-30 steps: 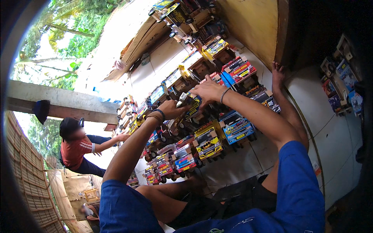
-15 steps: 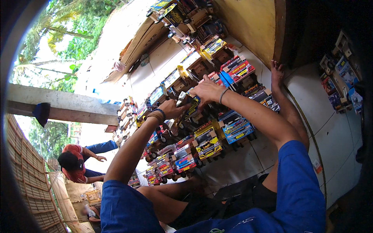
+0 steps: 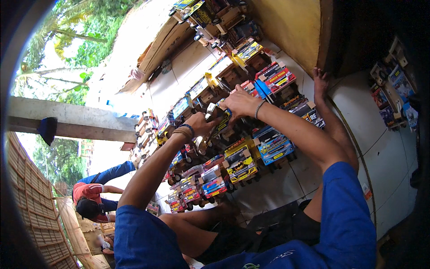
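Over rows of wooden toy trucks, my left hand [image 3: 201, 123] and my right hand [image 3: 242, 104] grip one toy truck [image 3: 223, 124] between them. Its printed panel is dark with yellow, and a pale part sticks up beside my left fingers. Both hands are closed, and their fingers partly hide the truck. Just nearer to me stand a yellow-fronted toy truck [image 3: 240, 165] and a light-blue one [image 3: 273, 144]. A red-fronted toy truck [image 3: 277, 77] is to the right of my right hand.
More toy trucks [image 3: 210, 24] are piled at the back by a yellow wall [image 3: 291, 31]. Others [image 3: 396, 85] stand at the far right on the tiled floor [image 3: 385, 161]. My legs frame the near side. A person in red [image 3: 93, 195] bends over at the left.
My hands stay on the same toy truck with hardly any shift. The person in red at the left has bent lower.
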The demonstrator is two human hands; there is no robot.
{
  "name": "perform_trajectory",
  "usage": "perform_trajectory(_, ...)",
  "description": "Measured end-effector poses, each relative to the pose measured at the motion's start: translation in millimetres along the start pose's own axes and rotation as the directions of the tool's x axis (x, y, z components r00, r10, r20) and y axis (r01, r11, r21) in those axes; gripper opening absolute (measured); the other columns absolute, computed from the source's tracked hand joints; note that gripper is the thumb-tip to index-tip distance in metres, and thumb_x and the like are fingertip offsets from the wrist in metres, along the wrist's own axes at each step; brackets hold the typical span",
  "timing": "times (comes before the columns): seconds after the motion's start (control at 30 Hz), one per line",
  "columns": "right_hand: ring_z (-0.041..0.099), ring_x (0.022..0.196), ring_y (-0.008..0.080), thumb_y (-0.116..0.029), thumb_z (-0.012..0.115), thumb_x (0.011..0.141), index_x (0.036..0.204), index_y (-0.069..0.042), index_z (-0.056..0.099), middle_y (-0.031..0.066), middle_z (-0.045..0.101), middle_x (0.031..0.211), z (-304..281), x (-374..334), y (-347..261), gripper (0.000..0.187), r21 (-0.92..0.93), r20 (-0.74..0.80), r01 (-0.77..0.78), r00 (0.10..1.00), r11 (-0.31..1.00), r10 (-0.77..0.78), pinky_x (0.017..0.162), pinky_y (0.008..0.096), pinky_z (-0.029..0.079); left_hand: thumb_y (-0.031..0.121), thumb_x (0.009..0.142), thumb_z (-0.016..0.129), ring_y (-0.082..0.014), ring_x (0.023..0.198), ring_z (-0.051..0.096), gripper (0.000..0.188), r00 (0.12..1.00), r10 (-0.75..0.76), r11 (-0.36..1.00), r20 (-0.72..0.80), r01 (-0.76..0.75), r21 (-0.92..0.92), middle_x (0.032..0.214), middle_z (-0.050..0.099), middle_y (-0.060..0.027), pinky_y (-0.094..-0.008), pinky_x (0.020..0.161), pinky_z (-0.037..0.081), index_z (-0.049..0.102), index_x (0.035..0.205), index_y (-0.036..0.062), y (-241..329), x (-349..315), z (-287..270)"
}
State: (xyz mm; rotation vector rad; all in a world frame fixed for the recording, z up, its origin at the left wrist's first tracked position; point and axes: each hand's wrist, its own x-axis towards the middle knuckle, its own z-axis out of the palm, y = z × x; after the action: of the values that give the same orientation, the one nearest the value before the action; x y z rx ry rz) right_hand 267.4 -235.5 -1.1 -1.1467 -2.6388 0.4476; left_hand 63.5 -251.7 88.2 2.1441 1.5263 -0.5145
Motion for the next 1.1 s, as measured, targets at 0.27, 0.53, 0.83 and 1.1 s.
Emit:
perform_trajectory(0.27, 0.066, 0.092, 0.0281, -0.052, 0.083, 0.065, 0.102, -0.018, 0.064, 0.0089, 0.07, 0.087, -1, -1, 0, 0.054, 0.027, 0.008, 0.007, 1.0, 1.0, -0.007, 0.084, 0.0444, 0.033, 0.063, 0.083, 0.066, -0.0367, 0.068, 0.069, 0.071, 0.971, -0.162, 0.984, -0.175, 0.147, -0.097, 0.072, 0.067, -0.0248, -0.0464, 0.064, 0.051, 0.067, 0.084, -0.008, -1, 2, 28)
perform_trajectory(0.53, 0.068, 0.091, 0.0318, -0.051, 0.081, 0.068, 0.106, -0.018, 0.065, 0.0088, 0.072, 0.089, -4, -7, -3, 0.053, -0.016, -0.035, 0.03, 0.999, 0.999, -0.031, 0.083, 0.0493, 0.035, 0.062, 0.081, 0.067, -0.0415, 0.081, 0.07, 0.072, 0.955, -0.194, 0.98, -0.223, 0.178, -0.087, 0.083, 0.068, -0.0302, -0.0477, 0.071, 0.054, 0.069, 0.09, -0.0088, 3, -4, 36)
perform_trajectory(0.83, 0.063, 0.112, 0.0275, -0.061, 0.082, 0.061, 0.144, -0.018, 0.047, 0.0068, 0.063, 0.124, -3, -7, -20, 0.1, -0.105, -0.079, 0.004, 0.997, 0.994, -0.012, 0.095, 0.0534, 0.035, 0.072, 0.081, 0.062, -0.0348, 0.078, 0.071, 0.071, 0.989, -0.107, 0.994, -0.102, 0.109, 0.015, 0.081, 0.071, -0.0215, -0.0447, 0.074, 0.055, 0.072, 0.101, 0.0048, -48, -26, -8)
perform_trajectory(1.1, 0.063, 0.114, 0.0283, -0.069, 0.081, 0.055, 0.138, -0.019, 0.052, 0.0086, 0.067, 0.117, 18, 27, -58, 0.101, -0.085, -0.012, 0.043, 0.999, 0.995, -0.044, 0.098, 0.0611, 0.032, 0.068, 0.084, 0.062, -0.0397, 0.077, 0.069, 0.068, 0.986, 0.085, 0.943, -0.142, -0.034, 0.33, 0.079, 0.069, -0.023, -0.0493, 0.074, 0.055, 0.07, 0.105, 0.0038, -86, -60, -3)
